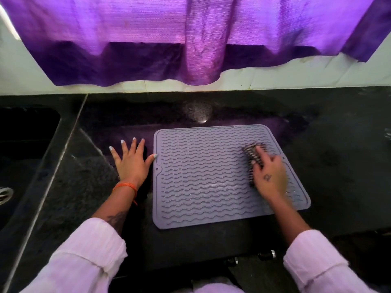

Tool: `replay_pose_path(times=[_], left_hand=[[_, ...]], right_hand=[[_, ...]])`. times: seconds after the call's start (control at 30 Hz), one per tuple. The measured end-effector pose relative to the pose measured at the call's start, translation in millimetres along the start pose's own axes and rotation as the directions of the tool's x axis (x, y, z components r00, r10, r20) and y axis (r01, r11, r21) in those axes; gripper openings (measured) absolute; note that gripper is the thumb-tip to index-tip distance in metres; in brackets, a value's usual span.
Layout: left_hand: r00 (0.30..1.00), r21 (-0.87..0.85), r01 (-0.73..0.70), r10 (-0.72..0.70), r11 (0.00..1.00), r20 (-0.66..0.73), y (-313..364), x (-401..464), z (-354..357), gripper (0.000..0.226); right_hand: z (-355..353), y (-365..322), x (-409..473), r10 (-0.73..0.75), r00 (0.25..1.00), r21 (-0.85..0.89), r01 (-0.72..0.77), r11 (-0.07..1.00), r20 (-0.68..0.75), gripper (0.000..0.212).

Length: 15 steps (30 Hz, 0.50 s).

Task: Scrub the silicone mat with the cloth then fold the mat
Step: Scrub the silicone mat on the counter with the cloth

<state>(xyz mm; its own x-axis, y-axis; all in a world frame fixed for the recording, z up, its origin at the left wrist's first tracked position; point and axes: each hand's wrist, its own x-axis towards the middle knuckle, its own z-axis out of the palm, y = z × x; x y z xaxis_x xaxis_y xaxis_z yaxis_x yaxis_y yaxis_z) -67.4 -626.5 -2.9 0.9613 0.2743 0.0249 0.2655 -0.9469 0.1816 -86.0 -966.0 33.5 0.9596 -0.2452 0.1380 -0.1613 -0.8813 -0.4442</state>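
A grey mat (pixel 211 176) with raised wavy ridges lies flat on the dark stone counter (pixel 338 176), a little right of the middle of the view. A small round hole sits near its left edge.

The person's right hand (pixel 269 176) is on the right part of the mat, its fingers curled over a dark striped cloth (pixel 252 156) and pressing it down on the ridges. The hand and cloth are blurred, so how the cloth is bunched under the fingers cannot be made out well; it seems to be wadded into a lump. A small dark mark shows on the back of that hand.

The left hand (pixel 132 163) lies flat on the counter just left of the mat, fingers spread wide and straight. The tip of its thumb touches the mat's left edge. An orange thread (pixel 125 186) is tied round that wrist. Both arms wear pale sleeves (pixel 88 256) rolled back from the forearm.

At the far left a dark sink (pixel 25 132) is set into the counter, with a metal drain (pixel 4 193) at the frame's edge. A purple curtain (pixel 190 39) hangs over the pale wall at the far side.
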Motion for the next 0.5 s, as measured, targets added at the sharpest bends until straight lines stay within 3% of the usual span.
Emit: replay_pose_path(times=[0.23, 0.37, 0.5], left_hand=[[1.000, 0.024, -0.004, 0.004, 1.000, -0.009, 3.5, -2.5, -0.6, 0.067], [1.000, 0.056, -0.010, 0.011, 0.998, -0.019, 5.0, -3.8, -3.1, 0.065], [1.000, 0.083, -0.008, 0.010, 0.996, -0.019, 4.0, -3.6, -3.9, 0.066]], right_hand=[[40.4, -116.8, -104.9, -0.312, 0.927, 0.245, 0.260, 0.934, 0.209, 0.056], [62.8, -145.8, -148.5, -0.441, 0.848, 0.125, 0.423, 0.898, 0.294, 0.061], [61.7, -137.4, -138.6, -0.444, 0.830, 0.139, 0.423, 0.896, 0.337, 0.056]])
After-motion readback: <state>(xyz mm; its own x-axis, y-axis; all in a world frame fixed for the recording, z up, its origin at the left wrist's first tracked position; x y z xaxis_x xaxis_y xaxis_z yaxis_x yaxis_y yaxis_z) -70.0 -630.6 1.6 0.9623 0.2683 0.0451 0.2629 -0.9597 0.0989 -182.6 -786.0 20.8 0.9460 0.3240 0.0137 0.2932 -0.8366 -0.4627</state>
